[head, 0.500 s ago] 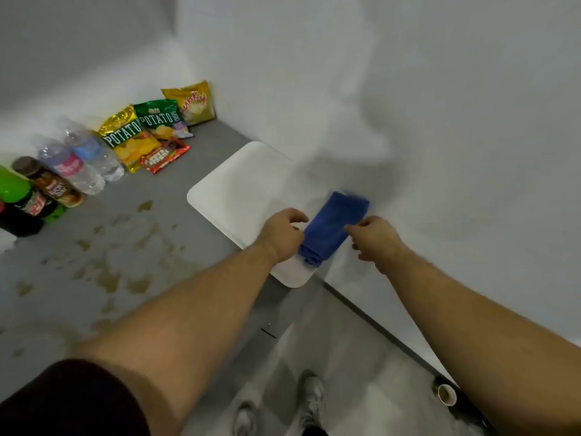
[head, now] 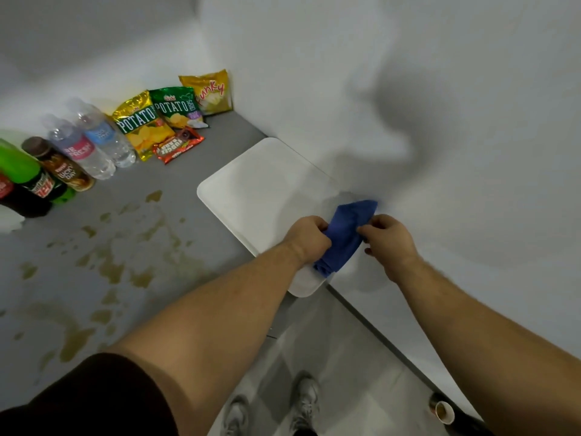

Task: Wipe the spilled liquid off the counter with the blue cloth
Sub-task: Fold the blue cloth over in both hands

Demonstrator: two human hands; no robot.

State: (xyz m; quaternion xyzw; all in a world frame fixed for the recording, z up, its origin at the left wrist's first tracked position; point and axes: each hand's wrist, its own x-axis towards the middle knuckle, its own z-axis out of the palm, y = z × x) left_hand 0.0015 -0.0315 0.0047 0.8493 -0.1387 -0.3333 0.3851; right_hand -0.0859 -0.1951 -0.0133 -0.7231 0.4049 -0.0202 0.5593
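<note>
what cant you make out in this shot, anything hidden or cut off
Head view, the only one:
- blue cloth: motion-blurred, its sides covered where the left hand and right hand pinch it.
- spilled liquid: how far it runs toward the person is hidden by the dark sleeve.
- red-labelled bottle: cut off by the left edge.
- white tray: near corner partly behind cloth and left hand.

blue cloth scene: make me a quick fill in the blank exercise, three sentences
1. The left hand and right hand both grip the folded blue cloth over the flat ____ plastic tray.
2. The brownish spilled liquid on the grey counter lies to the tray's ____.
3. ____ clear plastic water bottles sit beside the potato chip bags.
Missing words: white; left; two.
</note>
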